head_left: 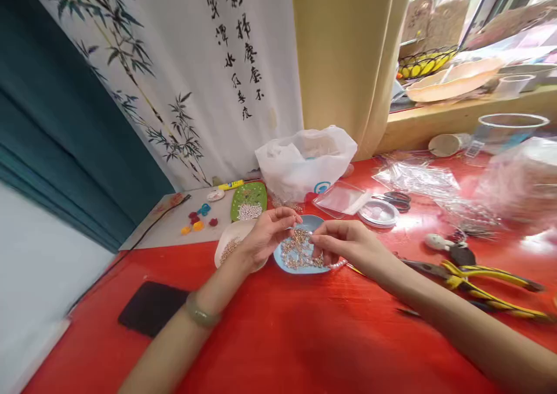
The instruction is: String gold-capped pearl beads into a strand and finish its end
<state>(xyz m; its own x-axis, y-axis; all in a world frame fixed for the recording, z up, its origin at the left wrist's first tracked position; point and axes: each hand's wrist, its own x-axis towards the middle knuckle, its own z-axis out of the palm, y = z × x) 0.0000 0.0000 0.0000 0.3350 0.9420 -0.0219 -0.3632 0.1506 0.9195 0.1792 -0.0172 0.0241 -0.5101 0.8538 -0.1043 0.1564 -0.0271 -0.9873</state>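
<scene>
Above a blue plate [282,263] of gold-coloured beads or findings [300,249], my two hands are close together. My left hand [273,231] is closed in a pinch at the plate's far left side; what sits between its fingertips is too small to make out. Thumb and forefinger of my right hand [342,240] pinch over the plate's right side. A string of pearl beads [337,264] shows just under this hand and appears to be held in it, though the fingers hide part of it. Partly behind my left wrist stands a white dish [221,249] with small beads.
A green tray [237,199] holds pale beads. Behind the plates stands a white plastic bag [300,167]. Scissors [395,199], a spool [378,213] and clear packets [418,179] lie right. Yellow-black pliers [461,271] lie beside my right forearm, a black phone [150,308] beside the left.
</scene>
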